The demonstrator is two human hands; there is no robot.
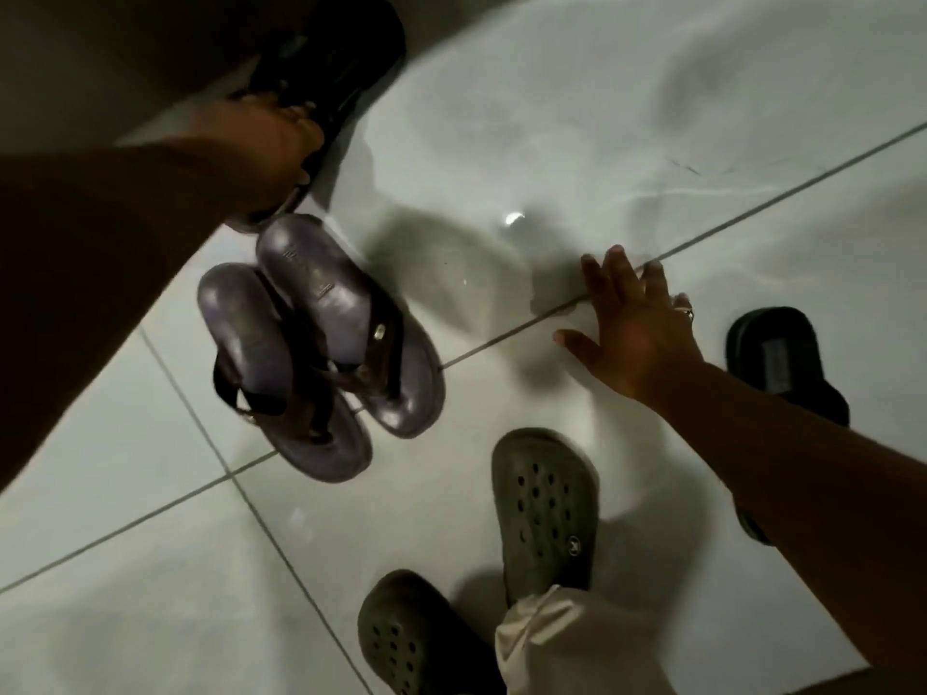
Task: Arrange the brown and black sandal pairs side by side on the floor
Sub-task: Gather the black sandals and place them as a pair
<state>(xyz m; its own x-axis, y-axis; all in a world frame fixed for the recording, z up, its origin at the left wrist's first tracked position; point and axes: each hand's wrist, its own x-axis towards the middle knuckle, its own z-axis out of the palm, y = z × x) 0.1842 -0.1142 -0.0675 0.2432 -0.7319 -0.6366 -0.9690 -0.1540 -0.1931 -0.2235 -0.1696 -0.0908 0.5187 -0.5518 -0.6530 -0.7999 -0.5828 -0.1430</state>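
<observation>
Two brown thong sandals (321,353) lie side by side on the white tiled floor, left of centre, toes toward me. Just beyond them my left hand (266,143) grips a black slide sandal (331,57) by its side, near the wall at the top left. A second black slide sandal (782,363) lies at the right, partly hidden behind my right forearm. My right hand (637,323) hovers flat over the floor with fingers spread, holding nothing, between the brown pair and that black sandal.
My feet in olive perforated clogs (547,504) stand at the bottom centre, with a beige trouser leg (567,644) over one. A dark wall base (100,67) runs along the top left. Glossy tiles (652,117) with grout lines stretch to the upper right.
</observation>
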